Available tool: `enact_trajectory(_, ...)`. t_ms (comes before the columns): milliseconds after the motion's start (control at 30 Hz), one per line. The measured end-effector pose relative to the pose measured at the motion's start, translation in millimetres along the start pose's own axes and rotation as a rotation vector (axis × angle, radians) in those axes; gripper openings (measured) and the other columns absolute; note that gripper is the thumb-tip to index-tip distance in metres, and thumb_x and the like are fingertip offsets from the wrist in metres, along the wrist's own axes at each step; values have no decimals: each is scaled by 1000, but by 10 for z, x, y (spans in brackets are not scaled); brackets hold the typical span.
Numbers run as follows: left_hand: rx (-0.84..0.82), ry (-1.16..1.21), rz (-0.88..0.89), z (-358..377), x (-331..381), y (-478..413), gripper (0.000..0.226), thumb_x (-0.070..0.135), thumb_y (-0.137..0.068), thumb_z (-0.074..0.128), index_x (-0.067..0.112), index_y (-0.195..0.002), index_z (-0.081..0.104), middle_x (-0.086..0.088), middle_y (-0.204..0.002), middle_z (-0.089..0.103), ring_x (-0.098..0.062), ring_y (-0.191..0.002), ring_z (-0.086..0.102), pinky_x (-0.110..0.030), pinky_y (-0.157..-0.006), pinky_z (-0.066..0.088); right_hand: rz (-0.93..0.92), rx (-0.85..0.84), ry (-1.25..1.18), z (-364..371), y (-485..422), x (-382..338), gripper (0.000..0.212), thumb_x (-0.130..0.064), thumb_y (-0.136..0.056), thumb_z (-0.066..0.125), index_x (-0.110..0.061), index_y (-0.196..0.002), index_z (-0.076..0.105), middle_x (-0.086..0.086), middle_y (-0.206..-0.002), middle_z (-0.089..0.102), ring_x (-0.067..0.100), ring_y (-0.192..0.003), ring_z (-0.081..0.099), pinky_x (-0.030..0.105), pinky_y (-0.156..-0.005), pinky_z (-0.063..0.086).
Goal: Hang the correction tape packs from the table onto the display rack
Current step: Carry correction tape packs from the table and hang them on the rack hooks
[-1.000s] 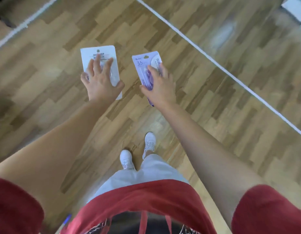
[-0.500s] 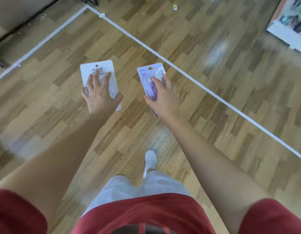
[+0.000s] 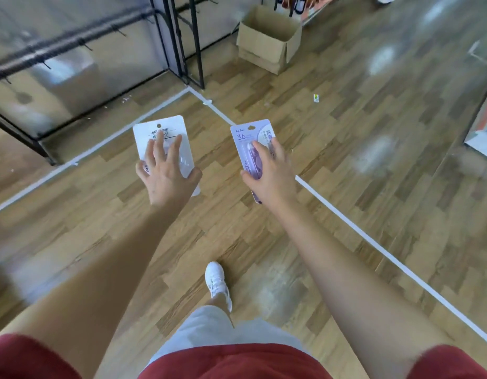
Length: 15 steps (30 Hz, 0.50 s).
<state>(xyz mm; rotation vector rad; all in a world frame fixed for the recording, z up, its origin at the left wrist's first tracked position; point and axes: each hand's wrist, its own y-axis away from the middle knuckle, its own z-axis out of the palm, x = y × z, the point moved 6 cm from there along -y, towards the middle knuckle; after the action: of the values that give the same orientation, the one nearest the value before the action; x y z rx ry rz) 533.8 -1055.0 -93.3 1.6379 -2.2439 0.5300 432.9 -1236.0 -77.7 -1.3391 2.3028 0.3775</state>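
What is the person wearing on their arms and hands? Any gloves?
Just short red sleeves at the top. Below them both arms are bare. No gloves on the left hand or the right hand, and no watch, bracelet or ring shows.

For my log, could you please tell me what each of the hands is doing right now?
Left hand: holding the white pack.
Right hand: holding the purple pack.

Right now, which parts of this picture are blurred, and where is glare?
Head view: the black rack at upper left is smeared by motion blur; the white pack in the left hand and the purple pack in the right hand are sharper; pale glare patches lie on the wooden floor at right.
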Motion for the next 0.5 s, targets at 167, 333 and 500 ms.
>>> enact_trajectory(167, 86, 10, -4, -397, -163, -972, 70, 28, -82, 64, 21, -145, 36, -6, -157, 17, -25, -145, 9, -50, -111, 9, -64, 50, -10, 5, -975, -636, 62, -40, -85, 63, -27, -141, 40, 5, -153, 21, 29, -129, 33, 39, -102, 31)
enact_trajectory(333, 200, 13, -34, -821, -395, -1818, 69, 26, -81, 65, 21, -145, 37, -6, -157, 18, -24, -145, 10, -49, -110, 10, -195, 89, -54, -17, -1827, -1352, 60, -36, -84, 64, -23, -139, 43, 6, -150, 26, 28, -125, 36, 38, -103, 33)
enact_trajectory(500, 330, 33, -91, -1167, -693, -2609, 68, 24, -81, 66, 23, -143, 39, -6, -157, 20, -24, -145, 11, -48, -110, 10, -344, 126, -93, 68, -2657, -2018, 59, -31, -83, 66, -18, -137, 47, 10, -147, 30, 27, -125, 36, 36, -98, 33)
